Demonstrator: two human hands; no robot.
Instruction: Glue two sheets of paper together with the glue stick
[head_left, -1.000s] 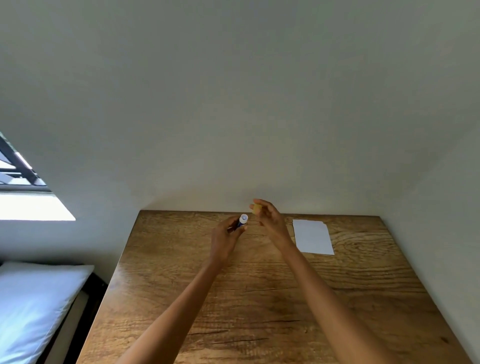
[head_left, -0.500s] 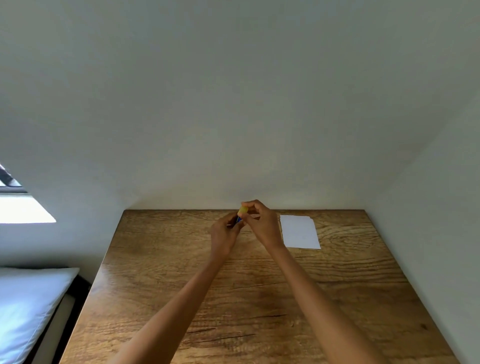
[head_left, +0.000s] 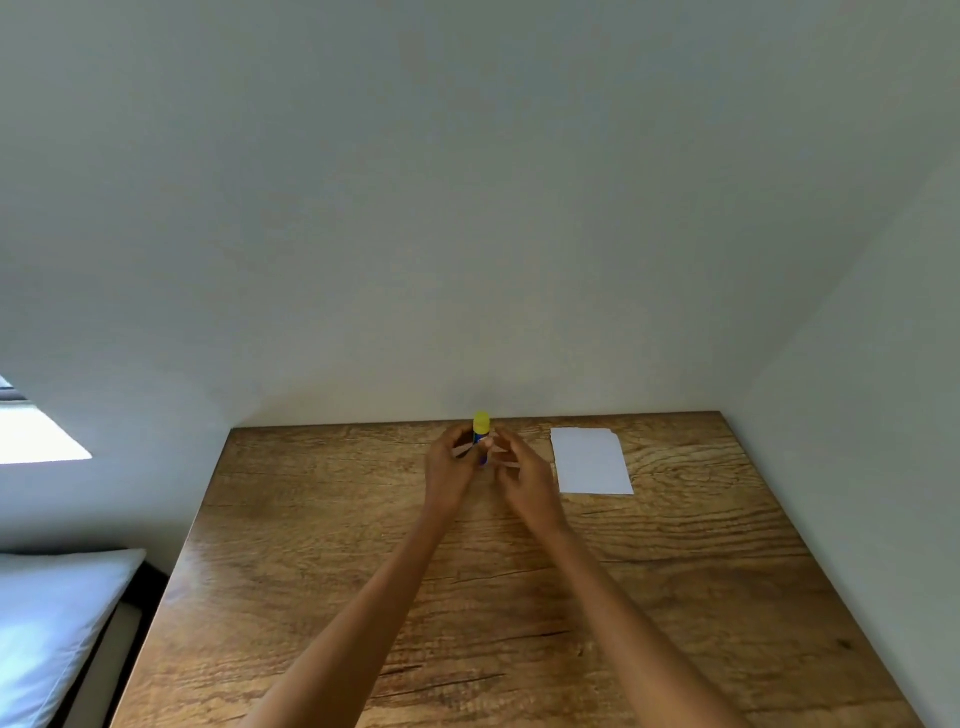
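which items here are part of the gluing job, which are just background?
Job:
- glue stick, yellow cap on, upright between both hands
- left hand and right hand, both at the stick
- white paper, flat on the table, right of the hands

Background:
- wooden table
- white pillow
- window

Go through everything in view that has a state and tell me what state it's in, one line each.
glue stick: capped, yellow cap on, held upright above the table
left hand: grips the glue stick's body
right hand: fingers at the stick's lower part, grip unclear
paper sheets: lying flat on the table, stacked slightly offset, untouched
table: bearing the paper
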